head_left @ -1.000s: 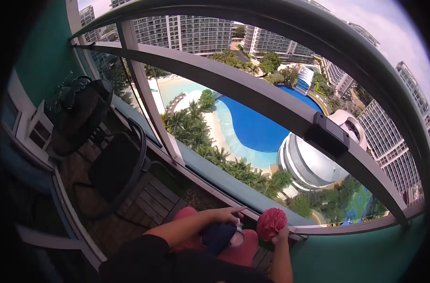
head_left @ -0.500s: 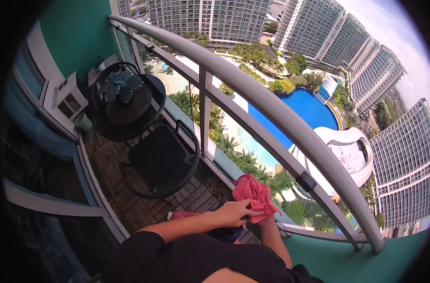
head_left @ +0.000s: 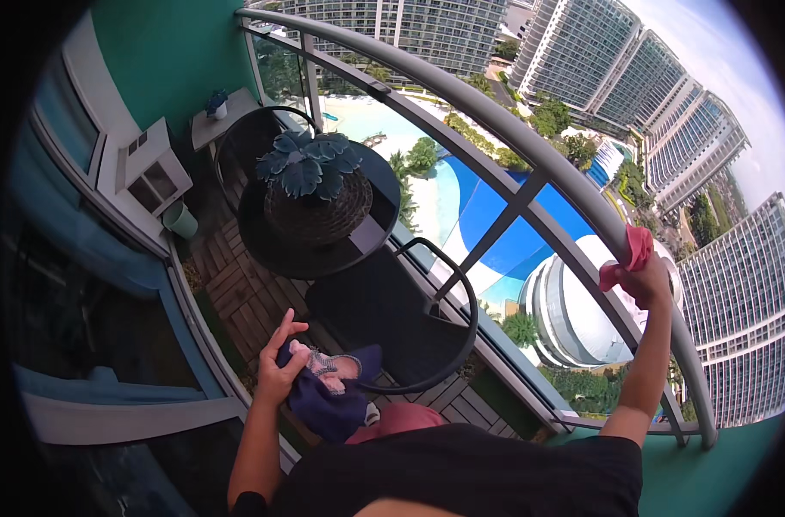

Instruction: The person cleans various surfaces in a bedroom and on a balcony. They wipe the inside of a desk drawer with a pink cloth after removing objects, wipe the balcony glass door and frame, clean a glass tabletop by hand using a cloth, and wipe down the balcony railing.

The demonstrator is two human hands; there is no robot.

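Observation:
My right hand [head_left: 648, 283] grips a crumpled pink cloth [head_left: 637, 248] against the rounded grey handrail [head_left: 530, 155]. The cloth lies over the top of the rail, and its lower end sticks out beside my fingers. That arm is stretched out to the right. On the other side, my left hand [head_left: 280, 362] is raised low in front of me, fingers apart and nothing in it. Just beside and below it are dark navy fabric [head_left: 328, 409] and a pinkish shape with beaded grey bands [head_left: 334, 369], perhaps a foot in a sandal.
A black chair [head_left: 384, 319] stands close ahead, by a round black table [head_left: 263, 233] carrying a blue-green leafy plant [head_left: 309, 164]. A white cabinet [head_left: 155, 168] and a grey-green bin [head_left: 179, 221] line the left wall. Beyond the glass railing, a blue pool [head_left: 487, 220] lies far below.
Both hands were together at the pink cloth, low by the railing. My right hand has carried it up and right onto the handrail; my left has let go and moved left. The view has shifted.

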